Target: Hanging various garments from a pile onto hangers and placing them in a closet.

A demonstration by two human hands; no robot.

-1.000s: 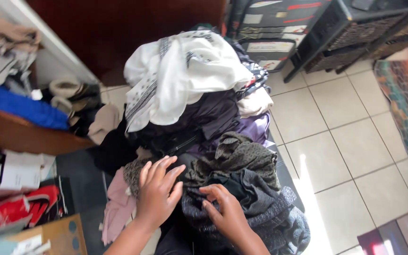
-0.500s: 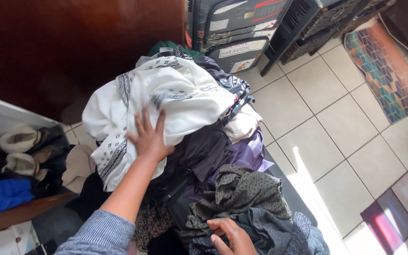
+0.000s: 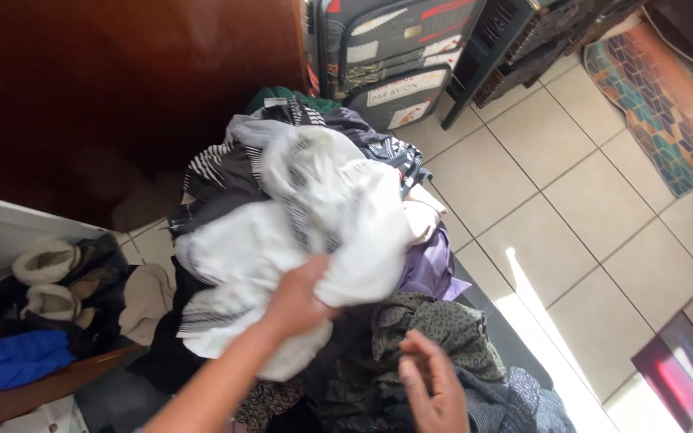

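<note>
A tall heap of clothes (image 3: 338,265) lies on the tiled floor in front of me. On top is a white garment with black stripes (image 3: 314,208). My left hand (image 3: 298,301) is closed on the lower edge of this white garment, bunching the cloth. My right hand (image 3: 435,389) hovers lower right over a dark speckled garment (image 3: 435,329), fingers loosely spread, holding nothing. A purple garment (image 3: 431,269) shows at the pile's right side.
A dark wooden panel (image 3: 122,96) stands behind the pile. A suitcase (image 3: 387,56) and a black crate (image 3: 523,40) are at the back. A patterned rug (image 3: 667,104) lies at right. Shoes (image 3: 46,277) and a blue cloth (image 3: 10,361) sit on a shelf at left.
My left hand went from lying flat on the white garment to gripping it and pulling it toward me. My right hand lifted off the dark clothes. The view tilted further up.
</note>
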